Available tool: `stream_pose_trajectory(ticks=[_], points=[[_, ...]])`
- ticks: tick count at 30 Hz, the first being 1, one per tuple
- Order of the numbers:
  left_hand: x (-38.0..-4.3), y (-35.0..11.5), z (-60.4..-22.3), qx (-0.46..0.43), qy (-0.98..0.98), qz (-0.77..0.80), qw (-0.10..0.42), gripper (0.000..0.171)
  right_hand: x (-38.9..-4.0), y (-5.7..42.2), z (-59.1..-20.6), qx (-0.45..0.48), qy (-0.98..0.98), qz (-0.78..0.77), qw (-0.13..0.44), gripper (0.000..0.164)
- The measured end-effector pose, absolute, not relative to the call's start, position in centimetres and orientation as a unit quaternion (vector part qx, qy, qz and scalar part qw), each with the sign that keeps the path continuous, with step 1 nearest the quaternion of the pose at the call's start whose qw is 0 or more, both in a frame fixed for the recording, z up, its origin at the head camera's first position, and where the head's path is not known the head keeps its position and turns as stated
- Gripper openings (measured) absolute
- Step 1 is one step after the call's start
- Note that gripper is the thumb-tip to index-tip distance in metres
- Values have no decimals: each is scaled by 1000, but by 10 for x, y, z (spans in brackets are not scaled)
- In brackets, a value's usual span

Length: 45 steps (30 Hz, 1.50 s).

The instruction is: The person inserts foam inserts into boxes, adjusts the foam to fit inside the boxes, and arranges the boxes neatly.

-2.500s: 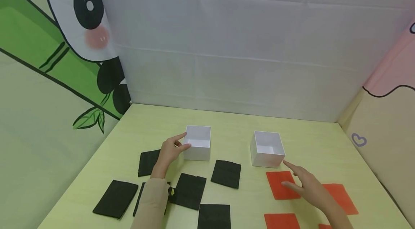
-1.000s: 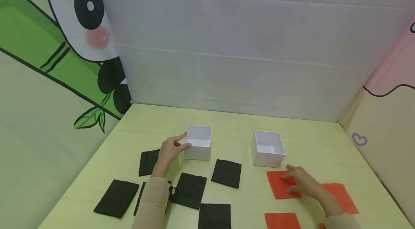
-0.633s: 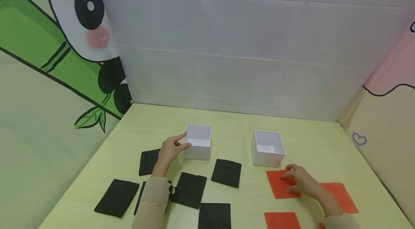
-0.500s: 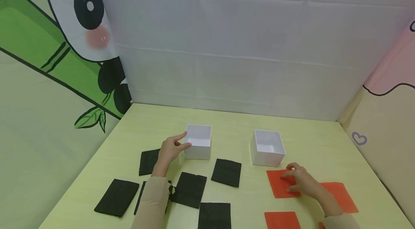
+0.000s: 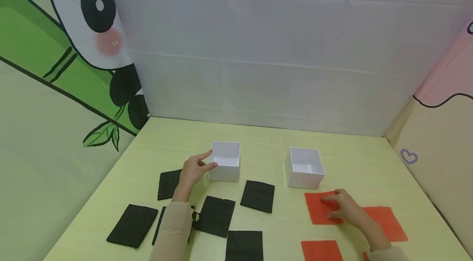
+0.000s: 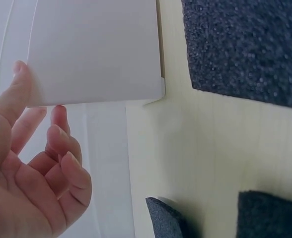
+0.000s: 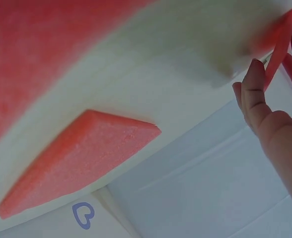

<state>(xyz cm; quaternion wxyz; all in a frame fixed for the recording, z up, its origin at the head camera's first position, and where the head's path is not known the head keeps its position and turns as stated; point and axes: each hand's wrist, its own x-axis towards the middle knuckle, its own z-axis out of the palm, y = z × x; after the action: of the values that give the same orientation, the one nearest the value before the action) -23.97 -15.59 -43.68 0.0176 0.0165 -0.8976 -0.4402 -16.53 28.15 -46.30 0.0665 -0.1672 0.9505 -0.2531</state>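
Note:
In the head view, two open-topped white boxes stand on the table. My left hand (image 5: 193, 172) holds the left box (image 5: 225, 174) at its near-left corner; the left wrist view has the thumb on the front of the box (image 6: 99, 54) and the other fingers behind its edge. My right hand (image 5: 349, 208) pinches a red foam square (image 5: 318, 209) by its right side, just in front of the right box (image 5: 304, 180). In the right wrist view, this foam square (image 7: 281, 47) rises at a slant between the thumb and fingers.
Several black foam pieces (image 5: 258, 196) lie around the left forearm and in the middle. More red foam squares (image 5: 386, 223) lie beside and nearer than the right hand. A white cloth wall (image 5: 258, 68) closes off the back of the table (image 5: 266, 133).
My right hand has drawn back from near the right box and come down over the red foam square, its fingers bending in around the right side. The left hand stays at its box.

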Motion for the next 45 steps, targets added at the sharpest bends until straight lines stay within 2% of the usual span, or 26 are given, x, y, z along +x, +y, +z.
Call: stream_pose_trajectory(ticks=[4, 10, 19, 27, 37, 45], points=[[-239, -156, -436, 14, -897, -441, 20, 58, -166, 280, -461, -137, 955, -249, 82, 48], [-240, -156, -437, 17, -896, -443, 17, 58, -165, 280, -460, -113, 957, -253, 80, 49], [-240, -156, -437, 10, -894, -448, 21, 58, -164, 291, -458, -124, 951, -279, 41, 45], [-239, -156, -438, 9, -890, -456, 20, 58, -163, 293, -451, -62, 906, -404, 107, 53], [-239, -157, -439, 8, -885, -465, 18, 57, -160, 291, -445, -45, 861, -491, 128, 58], [-239, -156, -438, 7, -885, -465, 20, 57, -161, 290, -443, -70, 823, -544, 148, 58]])
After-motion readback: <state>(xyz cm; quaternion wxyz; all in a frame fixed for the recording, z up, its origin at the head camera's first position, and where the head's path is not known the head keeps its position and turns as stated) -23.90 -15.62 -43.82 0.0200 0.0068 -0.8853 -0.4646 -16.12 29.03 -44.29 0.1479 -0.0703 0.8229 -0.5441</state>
